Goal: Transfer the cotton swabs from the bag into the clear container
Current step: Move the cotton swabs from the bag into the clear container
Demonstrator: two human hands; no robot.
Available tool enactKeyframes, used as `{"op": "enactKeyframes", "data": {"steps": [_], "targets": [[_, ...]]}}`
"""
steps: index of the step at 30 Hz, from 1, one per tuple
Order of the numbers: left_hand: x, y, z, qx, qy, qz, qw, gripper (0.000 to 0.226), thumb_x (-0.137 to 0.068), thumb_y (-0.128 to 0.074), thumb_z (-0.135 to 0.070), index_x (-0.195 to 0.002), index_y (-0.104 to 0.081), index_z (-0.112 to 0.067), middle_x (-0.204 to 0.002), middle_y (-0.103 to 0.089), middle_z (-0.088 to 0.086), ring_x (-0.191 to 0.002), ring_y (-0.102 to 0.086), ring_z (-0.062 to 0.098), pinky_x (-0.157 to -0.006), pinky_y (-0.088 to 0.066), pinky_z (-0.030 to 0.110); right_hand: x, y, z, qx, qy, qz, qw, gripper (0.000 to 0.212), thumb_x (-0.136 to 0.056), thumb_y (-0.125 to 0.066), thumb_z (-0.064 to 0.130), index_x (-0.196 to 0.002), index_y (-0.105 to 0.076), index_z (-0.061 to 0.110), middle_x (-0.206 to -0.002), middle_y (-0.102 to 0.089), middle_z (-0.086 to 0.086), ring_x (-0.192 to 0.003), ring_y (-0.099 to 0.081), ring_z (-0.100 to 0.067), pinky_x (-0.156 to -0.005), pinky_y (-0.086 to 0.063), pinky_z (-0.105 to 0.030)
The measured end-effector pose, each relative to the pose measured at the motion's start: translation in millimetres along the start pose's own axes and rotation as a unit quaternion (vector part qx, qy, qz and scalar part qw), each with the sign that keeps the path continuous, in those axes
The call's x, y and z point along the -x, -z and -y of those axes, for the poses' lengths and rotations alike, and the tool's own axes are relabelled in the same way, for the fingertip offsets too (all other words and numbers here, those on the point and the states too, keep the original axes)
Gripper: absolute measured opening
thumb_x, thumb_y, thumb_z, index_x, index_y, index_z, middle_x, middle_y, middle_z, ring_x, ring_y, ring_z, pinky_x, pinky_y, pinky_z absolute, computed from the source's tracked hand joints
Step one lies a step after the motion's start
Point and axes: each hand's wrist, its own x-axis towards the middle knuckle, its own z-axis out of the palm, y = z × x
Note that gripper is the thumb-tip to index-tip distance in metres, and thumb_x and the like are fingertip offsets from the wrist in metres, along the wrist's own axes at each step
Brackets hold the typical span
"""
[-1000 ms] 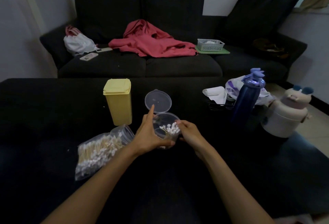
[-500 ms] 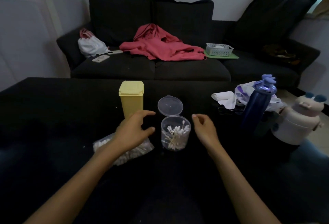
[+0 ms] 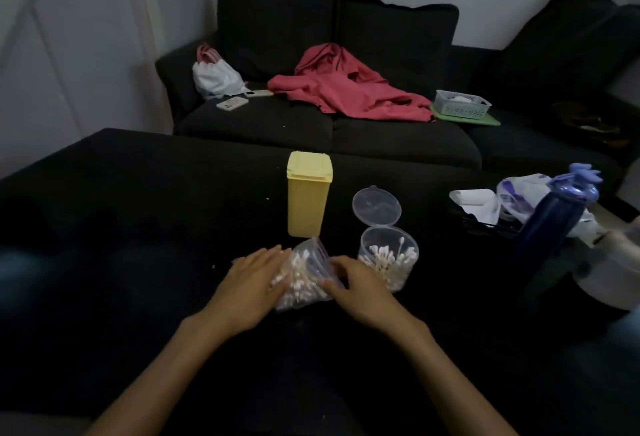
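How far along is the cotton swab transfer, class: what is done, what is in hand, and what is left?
Done: some cotton swabs already stand in the clear container, its hinged lid open. In hand: the left hand and the right hand both hold the plastic bag beside the container. Left: the bag looks well filled, so most swabs remain to be moved.

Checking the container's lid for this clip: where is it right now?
In the head view the clear lid stands open, hinged up behind the clear container, just right of the yellow box on the dark table.
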Motion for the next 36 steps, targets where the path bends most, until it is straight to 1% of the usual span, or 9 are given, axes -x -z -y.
{"op": "enactKeyframes", "data": {"steps": [3, 6, 8, 11, 13, 15, 23, 28, 36], "targets": [[-0.1, 3.4, 7.8, 0.052, -0.020, 0.032, 0.998, 0.055, -0.097, -0.048, -0.034, -0.147, -0.027, -0.028, -0.153, -0.026, -0.009, -0.141, -0.023, 0.011, -0.111, -0.017, 0.022, -2.3, 8.0, -2.9, -0.094, -0.015, 0.035, 0.995, 0.018, -0.092, -0.057, 0.022, -0.104, -0.069, 0.015, -0.096, -0.069, 0.003, -0.088, -0.063, -0.007, -0.081, -0.052, -0.023], [-2.2, 12.0, 11.4, 0.144, -0.024, 0.063, 0.987, 0.060, -0.088, -0.064, -0.025, -0.142, -0.037, -0.029, -0.140, -0.041, -0.010, -0.130, -0.038, 0.010, -0.109, -0.033, 0.029, -4.3, 22.9, -6.6, -0.188, -0.056, 0.067, 0.978, 0.022, -0.095, -0.049, 0.006, -0.105, -0.068, 0.007, -0.083, -0.066, 0.005, -0.075, -0.061, -0.002, -0.067, -0.049, -0.010], [-2.6, 13.7, 11.2, 0.146, -0.025, 0.083, 0.985, 0.069, -0.082, -0.071, -0.025, -0.142, -0.038, -0.029, -0.136, -0.043, -0.012, -0.126, -0.041, 0.007, -0.107, -0.037, 0.033, -3.7, 20.8, -11.0, -0.176, -0.071, 0.098, 0.977, 0.022, -0.092, -0.050, -0.001, -0.106, -0.066, 0.001, -0.080, -0.066, 0.001, -0.071, -0.062, -0.007, -0.068, -0.053, -0.014], [-3.8, 14.9, 10.0, 0.153, -0.009, 0.091, 0.984, 0.081, -0.071, -0.080, -0.029, -0.141, -0.039, -0.032, -0.138, -0.045, -0.013, -0.127, -0.043, 0.006, -0.108, -0.038, 0.035, -2.6, 4.0, -15.6, -0.102, -0.081, 0.118, 0.984, 0.014, -0.086, -0.059, 0.005, -0.088, -0.070, -0.003, -0.076, -0.069, -0.012, -0.070, -0.063, -0.014, -0.077, -0.055, -0.030], [-3.6, 13.5, 7.8, 0.126, 0.001, 0.090, 0.988, 0.086, -0.067, -0.082, -0.036, -0.142, -0.038, -0.033, -0.141, -0.044, -0.013, -0.129, -0.042, 0.007, -0.108, -0.038, 0.036, -1.3, -6.7, -15.0, -0.075, -0.104, 0.116, 0.985, 0.022, -0.082, -0.058, 0.008, -0.064, -0.065, -0.002, -0.064, -0.062, -0.015, -0.062, -0.057, -0.014, -0.070, -0.054, -0.035], [-3.0, 11.7, 4.9, 0.078, 0.008, 0.075, 0.994, 0.086, -0.066, -0.081, -0.043, -0.141, -0.039, -0.036, -0.140, -0.045, -0.015, -0.128, -0.043, 0.008, -0.105, -0.039, 0.033, -0.8, -13.4, -9.9, -0.035, -0.105, 0.110, 0.988, 0.036, -0.079, -0.057, 0.012, -0.045, -0.047, 0.013, -0.053, -0.048, -0.004, -0.053, -0.045, -0.010, -0.059, -0.043, -0.030], [-1.7, 5.8, -2.0, 0.055, 0.040, 0.050, 0.996, 0.081, -0.065, -0.079, -0.049, -0.137, -0.044, -0.038, -0.134, -0.051, -0.014, -0.120, -0.050, 0.009, -0.098, -0.044, 0.031, 0.1, -19.8, 1.2, -0.105, -0.119, 0.149, 0.976, 0.040, -0.085, -0.051, 0.004, -0.049, -0.037, 0.015, -0.052, -0.037, 0.003, -0.041, -0.033, -0.002, -0.042, -0.028, -0.010], [-1.6, 3.0, -2.3, 0.120, 0.072, 0.039, 0.989, 0.078, -0.064, -0.081, -0.045, -0.134, -0.050, -0.031, -0.134, -0.054, -0.012, -0.123, -0.050, 0.010, -0.102, -0.043, 0.035, 1.6, -11.6, 3.7, -0.170, -0.131, 0.158, 0.964, 0.035, -0.086, -0.050, 0.005, -0.053, -0.045, 0.015, -0.055, -0.045, 0.003, -0.040, -0.041, 0.001, -0.047, -0.033, -0.012], [6.1, -3.6, -10.9, 0.135, 0.064, -0.030, 0.988, 0.064, -0.067, -0.080, -0.043, -0.125, -0.059, -0.029, -0.120, -0.063, -0.012, -0.109, -0.058, 0.004, -0.093, -0.049, 0.027, -0.8, -8.9, 6.3, -0.165, -0.146, 0.188, 0.957, 0.029, -0.089, -0.048, 0.009, -0.061, -0.049, 0.016, -0.061, -0.047, 0.003, -0.049, -0.041, -0.004, -0.046, -0.035, -0.013]]}}
